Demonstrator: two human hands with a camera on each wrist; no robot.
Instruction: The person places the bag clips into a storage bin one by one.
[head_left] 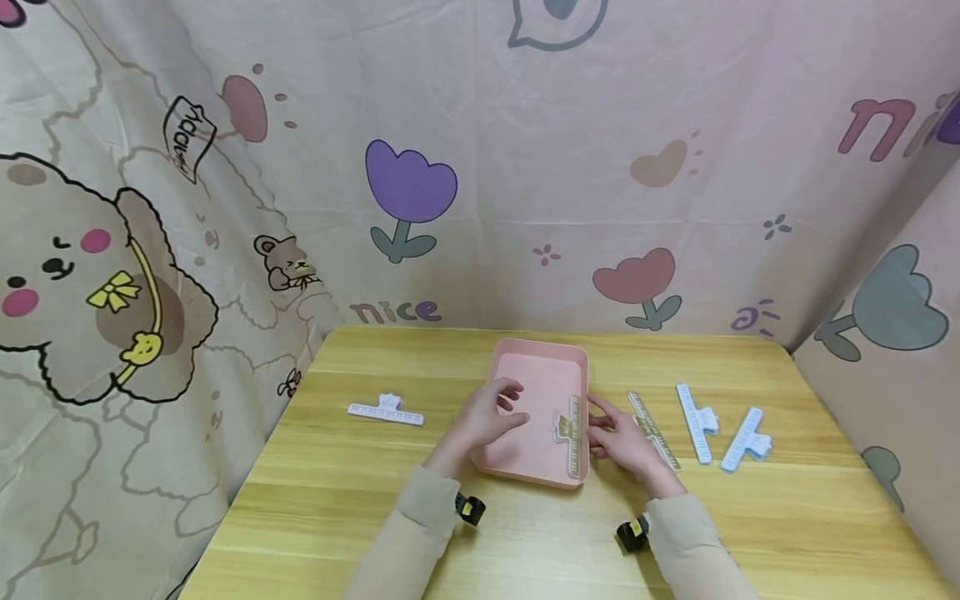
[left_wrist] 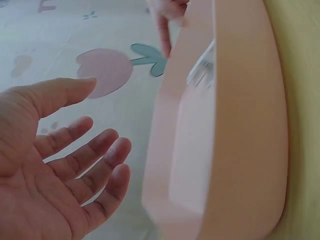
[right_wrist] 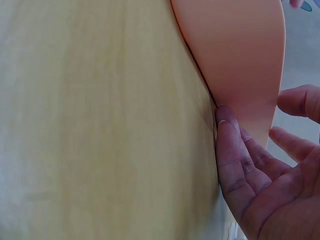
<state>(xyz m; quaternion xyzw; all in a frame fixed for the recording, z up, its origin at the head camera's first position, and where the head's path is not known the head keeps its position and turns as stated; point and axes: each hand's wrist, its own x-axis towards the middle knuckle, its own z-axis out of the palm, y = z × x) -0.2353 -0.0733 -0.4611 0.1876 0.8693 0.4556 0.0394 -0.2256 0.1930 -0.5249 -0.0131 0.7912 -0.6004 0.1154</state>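
Observation:
A shallow pink tray (head_left: 521, 473) sits on the table, with a clear ruler clip (head_left: 574, 433) lying lengthwise along its right inner wall. My left hand (head_left: 487, 417) hovers over the tray's left side, fingers apart and loosely bent, holding nothing. On the other side, my right hand (head_left: 618, 435) has its fingers against the outer right wall of the tray. The right wrist view shows those fingertips low on the pink wall (right_wrist: 240, 60), with the thumb at the rim. A second clear ruler clip (head_left: 647, 421) lies just right of that hand, partly hidden by it.
Two light blue ruler clips (head_left: 693, 425) lie farther right on the wooden table (head_left: 330, 508). To the left of the tray is a pale lilac ruler clip (head_left: 386, 412). A printed curtain (head_left: 510, 167) hangs behind the table and along both sides.

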